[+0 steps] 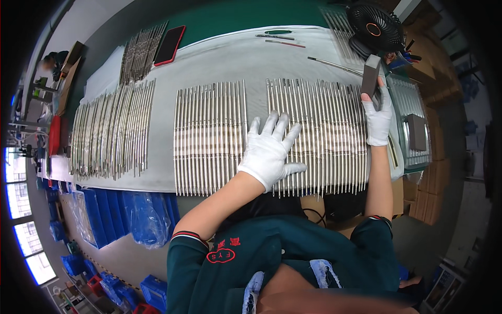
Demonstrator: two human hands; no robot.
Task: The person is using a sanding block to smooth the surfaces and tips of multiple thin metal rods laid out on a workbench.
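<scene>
My left hand (269,149), in a white glove with bare fingertips hidden from view, lies flat with fingers spread. It rests on the left part of a row of thin silver metal rods (334,170), its edge reaching the gap beside a second row of rods (209,167). My right hand (379,123), also gloved but with thumb and fingertips bare, grips a dark grey rectangular block (371,77) raised at the right end of the rows. A slim metal rod (334,65) lies beyond, its near end passing behind the block.
More rods (112,136) lie at the left, with another bundle (141,52) behind. A red-edged phone (170,46) and a black fan (375,26) stand along the far side. A second grey block (416,132) sits on clear-wrapped material at right. Blue bins (107,217) are below the table's left edge.
</scene>
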